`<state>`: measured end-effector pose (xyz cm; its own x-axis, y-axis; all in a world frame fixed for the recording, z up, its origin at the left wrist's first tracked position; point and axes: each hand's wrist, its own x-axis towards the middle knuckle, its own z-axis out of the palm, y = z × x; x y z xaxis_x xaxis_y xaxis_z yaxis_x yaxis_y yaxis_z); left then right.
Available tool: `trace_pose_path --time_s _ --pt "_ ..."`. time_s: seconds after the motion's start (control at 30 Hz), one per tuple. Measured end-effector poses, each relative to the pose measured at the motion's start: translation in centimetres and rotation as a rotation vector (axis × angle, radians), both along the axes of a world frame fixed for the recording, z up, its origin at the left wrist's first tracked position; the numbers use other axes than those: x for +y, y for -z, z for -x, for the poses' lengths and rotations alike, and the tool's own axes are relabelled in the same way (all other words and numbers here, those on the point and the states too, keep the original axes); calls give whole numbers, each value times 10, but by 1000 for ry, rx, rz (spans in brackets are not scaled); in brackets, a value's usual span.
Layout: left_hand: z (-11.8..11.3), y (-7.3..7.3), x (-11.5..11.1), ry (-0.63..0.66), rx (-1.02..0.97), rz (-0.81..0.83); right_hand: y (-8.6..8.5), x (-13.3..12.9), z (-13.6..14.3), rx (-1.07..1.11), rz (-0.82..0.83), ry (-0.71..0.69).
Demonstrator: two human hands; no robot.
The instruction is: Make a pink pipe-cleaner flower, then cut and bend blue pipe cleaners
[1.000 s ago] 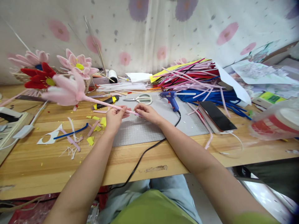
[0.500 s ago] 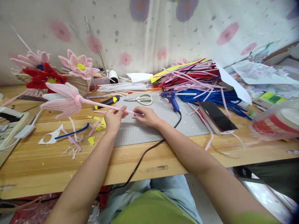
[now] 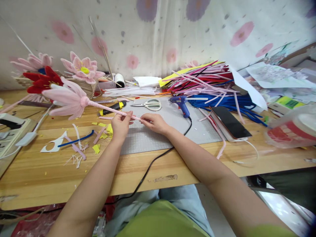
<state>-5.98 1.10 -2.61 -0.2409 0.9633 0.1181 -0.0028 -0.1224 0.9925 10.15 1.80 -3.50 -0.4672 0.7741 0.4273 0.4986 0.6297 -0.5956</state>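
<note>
A pink pipe-cleaner flower [image 3: 71, 98] is held up over the table, its petals pointing left and its long pink-wrapped stem [image 3: 103, 107] running right into my hands. My left hand [image 3: 121, 123] pinches the stem partway along. My right hand [image 3: 154, 122] is closed on the stem's right end, the fingertips a little apart from those of my left hand. Beneath both hands lies a grey cutting mat [image 3: 148, 141]. Scissors [image 3: 149, 105] and a blue glue gun [image 3: 181, 104] rest on the mat just beyond my hands.
Pink and red pipe cleaners [image 3: 202, 79] and blue ones [image 3: 222, 102] are heaped at the back. A phone [image 3: 230, 122] lies right, near a plastic cup [image 3: 291, 130]. A black cord [image 3: 148, 171] crosses the front edge. Finished flowers [image 3: 82, 67] and yellow scraps [image 3: 96, 148] are left.
The flower head has turned about its stem and shifted slightly, its petals now lying differently. The fingers of my right hand have rolled on the stem end. My left hand stays nearly in place.
</note>
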Motion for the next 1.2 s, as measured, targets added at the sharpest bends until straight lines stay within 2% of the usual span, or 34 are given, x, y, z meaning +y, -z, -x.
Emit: trace_pose_path --time_s 0.17,0.43,0.8,0.93,1.07,1.2 --pt "-1 -3 -1 141 -95 6 5 5 -3 97 29 48" --pt "-4 -5 -5 277 -254 114 6 8 -5 155 37 130" --pt "-7 -1 -4 212 -210 80 3 5 -4 160 123 75" --pt "-7 -1 -4 197 -146 81 2 8 -5 215 230 26" --pt "-6 0 -2 165 -133 46 1 10 -6 266 439 -110" --pt "-3 -2 -2 261 -153 3 -2 10 -6 369 617 -207"
